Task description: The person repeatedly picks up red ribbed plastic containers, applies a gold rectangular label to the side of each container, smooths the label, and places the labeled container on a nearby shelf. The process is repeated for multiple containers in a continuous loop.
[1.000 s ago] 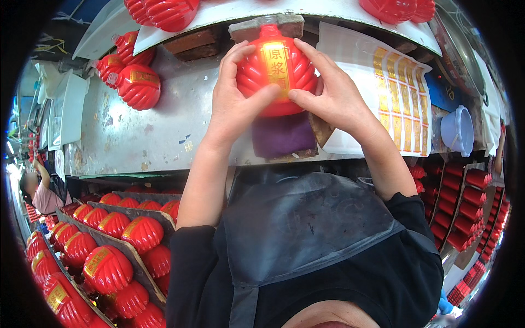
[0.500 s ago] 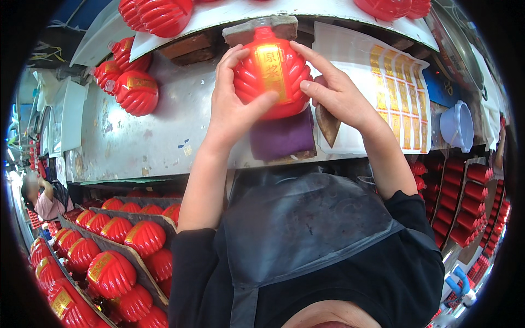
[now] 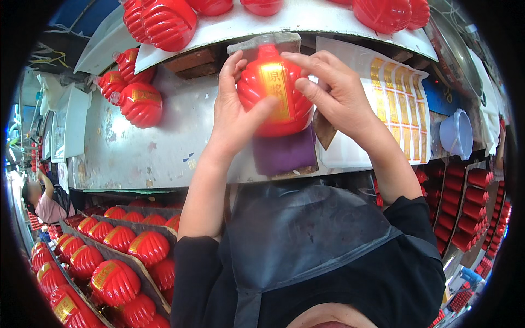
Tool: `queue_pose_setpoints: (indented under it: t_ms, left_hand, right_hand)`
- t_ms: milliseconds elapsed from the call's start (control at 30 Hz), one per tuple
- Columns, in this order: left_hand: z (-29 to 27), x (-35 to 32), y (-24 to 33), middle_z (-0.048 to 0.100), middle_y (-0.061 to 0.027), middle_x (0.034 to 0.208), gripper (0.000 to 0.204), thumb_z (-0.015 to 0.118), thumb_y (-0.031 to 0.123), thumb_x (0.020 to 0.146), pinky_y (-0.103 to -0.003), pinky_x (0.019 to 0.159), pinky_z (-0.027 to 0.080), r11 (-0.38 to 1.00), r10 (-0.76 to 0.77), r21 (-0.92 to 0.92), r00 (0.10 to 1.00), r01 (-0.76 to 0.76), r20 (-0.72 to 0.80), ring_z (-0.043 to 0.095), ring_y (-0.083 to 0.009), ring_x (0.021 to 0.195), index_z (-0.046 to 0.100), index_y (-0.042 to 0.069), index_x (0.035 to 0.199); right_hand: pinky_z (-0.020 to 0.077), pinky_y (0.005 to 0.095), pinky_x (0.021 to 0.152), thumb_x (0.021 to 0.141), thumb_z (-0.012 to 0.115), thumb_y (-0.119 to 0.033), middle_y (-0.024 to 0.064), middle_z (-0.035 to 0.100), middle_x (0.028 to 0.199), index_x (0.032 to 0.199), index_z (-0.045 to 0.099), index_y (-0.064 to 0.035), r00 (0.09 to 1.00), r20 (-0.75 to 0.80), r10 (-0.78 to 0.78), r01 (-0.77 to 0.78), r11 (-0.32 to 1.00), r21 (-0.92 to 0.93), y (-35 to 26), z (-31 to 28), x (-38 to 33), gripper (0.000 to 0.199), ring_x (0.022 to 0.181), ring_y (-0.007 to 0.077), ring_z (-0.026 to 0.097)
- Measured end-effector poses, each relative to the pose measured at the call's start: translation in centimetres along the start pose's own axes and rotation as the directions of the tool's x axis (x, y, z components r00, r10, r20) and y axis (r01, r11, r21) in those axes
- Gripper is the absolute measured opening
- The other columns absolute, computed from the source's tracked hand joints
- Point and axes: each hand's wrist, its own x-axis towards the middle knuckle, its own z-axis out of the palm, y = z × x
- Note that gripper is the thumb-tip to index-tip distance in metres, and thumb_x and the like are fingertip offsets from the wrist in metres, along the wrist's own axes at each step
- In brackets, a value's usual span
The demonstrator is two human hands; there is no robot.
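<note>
A round red ribbed bottle (image 3: pixel 262 98) with a gold label on its front is held up over a metal table (image 3: pixel 147 147). My left hand (image 3: pixel 235 112) cups its left side, thumb across the lower front. My right hand (image 3: pixel 336 93) grips its right side, fingers pressing on the label's upper edge. Under the bottle lies a purple cloth pad (image 3: pixel 284 154) at the table's near edge. A sheet of gold labels (image 3: pixel 396 106) lies just right of my right hand.
More red bottles (image 3: pixel 139 101) lie on the table at left and on a white shelf (image 3: pixel 246 22) above. Cardboard crates of labelled red bottles (image 3: pixel 117 251) sit at lower left. A clear plastic cup (image 3: pixel 456 134) stands right. Another person (image 3: pixel 44 199) works far left.
Both hands have shifted the bottle slightly up and right, and my right fingers have moved onto the label's top edge.
</note>
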Motion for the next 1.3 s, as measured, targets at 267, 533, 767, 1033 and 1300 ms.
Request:
queue_pose_setpoints:
  t_ms: [267,533,767,1033,1300]
  left_hand:
    - [-0.3,0.5,-1.0,0.048,-0.0164,0.144,0.094,0.086,0.031,0.083,-0.043,0.114,0.043,0.968,0.111,0.218,0.99,-0.126,0.082,0.051,-0.0304,0.134,0.035,0.011,0.159]
    - [-0.9,0.6,-0.3,0.043,-0.0181,0.149,0.072,0.082,0.037,0.087,-0.045,0.115,0.039,0.839,0.243,0.455,0.954,-0.299,0.177,0.045,-0.034,0.139,0.055,0.01,0.148]
    - [-0.9,0.9,-0.4,0.044,-0.0169,0.145,0.073,0.081,0.038,0.084,-0.043,0.115,0.039,0.877,0.213,0.398,0.96,-0.269,0.18,0.047,-0.0328,0.137,0.056,0.008,0.146]
    - [-0.9,1.0,0.0,0.044,-0.0163,0.143,0.075,0.081,0.04,0.083,-0.043,0.115,0.04,0.881,0.178,0.407,0.966,-0.241,0.188,0.048,-0.0328,0.136,0.056,0.007,0.146]
    - [-0.8,0.8,-1.5,0.044,-0.0171,0.148,0.08,0.082,0.033,0.084,-0.043,0.115,0.04,0.853,0.287,0.399,0.941,-0.336,0.177,0.047,-0.0352,0.137,0.047,0.008,0.152]
  right_hand:
    - [0.0529,0.0407,0.076,0.089,0.076,-0.027,0.0122,0.063,0.093,0.125,0.076,-0.0142,0.995,0.088,-0.037,0.051,0.985,-0.163,0.3,0.8,2.1,0.038,0.088,0.031,0.066]
    - [0.0524,0.0361,0.075,0.086,0.08,-0.023,0.0103,0.062,0.09,0.128,0.075,-0.0133,0.996,0.086,-0.023,0.023,1.0,0.005,1.1,0.5,1.9,0.043,0.084,0.0247,0.065]
    - [0.0525,0.0343,0.074,0.086,0.081,-0.021,0.0102,0.062,0.091,0.131,0.074,-0.0123,0.994,0.11,0.007,-0.006,1.0,-0.008,0.8,0.4,1.9,0.046,0.083,0.0226,0.064]
    - [0.046,0.0228,0.072,0.099,0.069,-0.023,-0.0035,0.057,0.094,0.134,0.069,-0.0071,0.961,0.098,0.26,-0.276,0.937,0.215,3.1,0.2,3.3,0.038,0.082,0.0066,0.053]
    - [0.0603,0.0335,0.079,0.091,0.072,-0.001,0.011,0.073,0.101,0.117,0.069,-0.0017,0.934,0.154,-0.321,0.341,0.932,-0.124,-2.1,-0.3,5.1,0.027,0.092,0.0234,0.076]
